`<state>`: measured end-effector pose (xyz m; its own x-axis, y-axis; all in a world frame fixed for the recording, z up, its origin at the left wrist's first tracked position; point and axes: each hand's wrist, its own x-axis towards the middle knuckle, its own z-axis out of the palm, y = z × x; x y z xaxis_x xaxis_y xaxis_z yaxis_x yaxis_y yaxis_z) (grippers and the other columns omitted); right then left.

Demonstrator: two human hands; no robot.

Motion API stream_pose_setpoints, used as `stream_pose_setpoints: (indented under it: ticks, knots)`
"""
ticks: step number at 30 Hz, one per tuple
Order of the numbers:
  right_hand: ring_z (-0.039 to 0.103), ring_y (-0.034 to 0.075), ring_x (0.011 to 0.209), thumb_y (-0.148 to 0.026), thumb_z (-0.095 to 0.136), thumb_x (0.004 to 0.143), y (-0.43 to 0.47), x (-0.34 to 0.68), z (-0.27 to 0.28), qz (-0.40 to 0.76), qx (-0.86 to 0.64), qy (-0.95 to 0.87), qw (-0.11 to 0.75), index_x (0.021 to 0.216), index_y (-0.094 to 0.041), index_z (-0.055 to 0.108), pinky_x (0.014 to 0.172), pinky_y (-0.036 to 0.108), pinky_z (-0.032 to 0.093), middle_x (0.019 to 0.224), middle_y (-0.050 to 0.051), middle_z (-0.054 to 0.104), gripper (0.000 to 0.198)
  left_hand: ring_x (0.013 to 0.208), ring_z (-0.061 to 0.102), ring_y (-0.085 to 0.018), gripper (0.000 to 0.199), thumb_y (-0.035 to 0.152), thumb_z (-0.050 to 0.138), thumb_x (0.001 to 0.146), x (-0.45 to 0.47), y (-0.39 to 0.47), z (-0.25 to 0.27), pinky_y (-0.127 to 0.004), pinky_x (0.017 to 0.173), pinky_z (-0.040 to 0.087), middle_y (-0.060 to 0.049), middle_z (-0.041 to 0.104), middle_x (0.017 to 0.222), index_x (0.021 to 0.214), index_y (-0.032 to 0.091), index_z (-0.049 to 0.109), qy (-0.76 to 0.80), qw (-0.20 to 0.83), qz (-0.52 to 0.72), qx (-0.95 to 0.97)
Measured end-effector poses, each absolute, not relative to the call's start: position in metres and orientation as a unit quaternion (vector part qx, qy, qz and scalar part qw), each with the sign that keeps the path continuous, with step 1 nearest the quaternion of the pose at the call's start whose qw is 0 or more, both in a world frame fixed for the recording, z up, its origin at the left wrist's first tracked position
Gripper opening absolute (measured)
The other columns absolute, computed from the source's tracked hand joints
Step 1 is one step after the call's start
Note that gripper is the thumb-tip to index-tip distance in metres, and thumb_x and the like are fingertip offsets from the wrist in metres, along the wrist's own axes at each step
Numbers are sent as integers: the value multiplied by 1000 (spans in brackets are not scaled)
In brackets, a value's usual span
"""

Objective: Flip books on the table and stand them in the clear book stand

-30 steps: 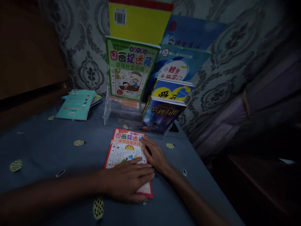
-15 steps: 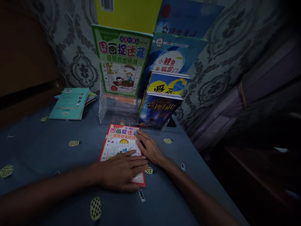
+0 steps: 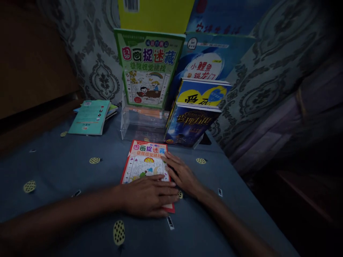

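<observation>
Hands [image 3: 148, 197] on thin rectangular book [image 3: 146, 166], printed cloth [image 3: 66, 167] beneath

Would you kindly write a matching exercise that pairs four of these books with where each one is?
1. Red-bordered book
2. Green-bordered book
3. Teal book
4. Dark blue book

A. Standing in front of a yellow book
B. Lying to the left of the clear rack
C. Standing in front of a blue-and-yellow book
D. Under the left hand, with the right hand at its edge

Pairs: 1-D, 2-A, 3-B, 4-C
</observation>
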<state>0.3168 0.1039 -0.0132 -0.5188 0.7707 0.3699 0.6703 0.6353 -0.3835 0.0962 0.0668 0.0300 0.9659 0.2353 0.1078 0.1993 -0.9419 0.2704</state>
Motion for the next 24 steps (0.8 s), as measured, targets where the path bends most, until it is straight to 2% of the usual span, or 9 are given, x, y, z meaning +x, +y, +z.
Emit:
stream_pose_setpoints:
  ticks: [4,8,14,17,20,24]
  knots:
    - [44,26,139,-27,42,99,88,321,-12,91,-411,-873,246,141,-22,52,114,52,40,149,11,49,44,136,48,-18,40,35,40,104,97,62,31,-36,119,28,-7,54,145,139,21,51,95,121,82,985]
    - [42,27,140,-32,44,99,81,324,-11,86,-415,-877,225,142,-20,51,114,53,38,151,13,46,45,136,48,-19,37,28,40,104,97,58,32,-35,119,30,-8,56,143,137,19,55,89,140,92,982]
    - [41,26,141,-35,40,101,80,323,-10,84,-413,-880,221,144,-20,48,114,53,38,152,13,45,46,139,44,-19,43,35,48,101,86,67,36,-35,121,26,-11,52,146,138,15,53,82,214,113,967]
    - [41,26,141,-34,41,100,81,322,-11,85,-415,-877,226,144,-22,48,115,53,37,152,12,44,46,137,46,-18,40,32,46,101,71,88,34,-35,118,33,-9,53,145,138,17,53,118,226,126,959]
    - [42,26,141,-34,43,100,81,322,-13,89,-416,-875,229,144,-24,48,115,53,36,152,10,44,46,137,46,-18,40,30,42,102,50,124,24,-36,114,38,-10,55,143,137,15,53,167,197,146,955]
    - [43,27,140,-34,44,99,81,324,-14,77,-415,-874,239,142,-22,51,114,54,37,150,12,47,45,134,51,-21,41,31,36,103,20,173,9,-42,114,38,-10,55,143,137,17,53,299,130,182,928]
